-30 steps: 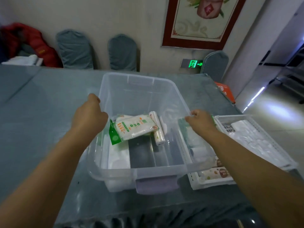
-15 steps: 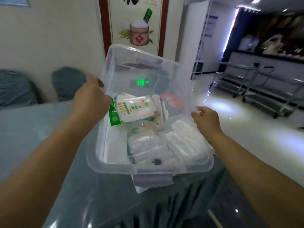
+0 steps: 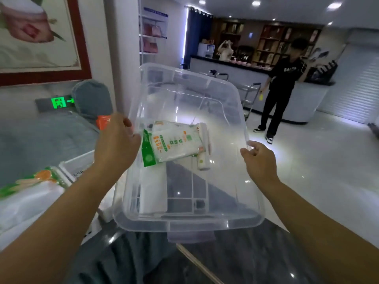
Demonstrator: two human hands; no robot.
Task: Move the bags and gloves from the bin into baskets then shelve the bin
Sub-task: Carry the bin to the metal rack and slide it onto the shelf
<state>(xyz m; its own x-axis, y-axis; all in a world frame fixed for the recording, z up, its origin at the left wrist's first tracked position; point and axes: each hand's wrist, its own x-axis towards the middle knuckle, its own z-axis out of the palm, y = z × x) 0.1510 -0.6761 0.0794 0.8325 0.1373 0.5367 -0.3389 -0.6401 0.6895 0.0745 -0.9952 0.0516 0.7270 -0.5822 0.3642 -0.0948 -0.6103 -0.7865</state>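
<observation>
In the head view, the clear bin (image 3: pixel 184 152) was held in the air clear of the tabletop (image 3: pixel 47 138), one hand on each long side, presumably for balance while carrying. The left hand (image 3: pixel 117 146) gripped the left rim with fingers curled over it; the right hand (image 3: pixel 259 160) pinched the right rim between thumb and curled fingers. A green-and-white packet (image 3: pixel 170 146) and a roll (image 3: pixel 203 148) lay inside, so emptying appeared unfinished. A white basket (image 3: pixel 78 162) stood at the left.

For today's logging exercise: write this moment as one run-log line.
left hand: grips bin's left rim | right hand: grips right rim | clear bin: lifted, tilted | inside: green-white packet, small roll | step: carrying
</observation>
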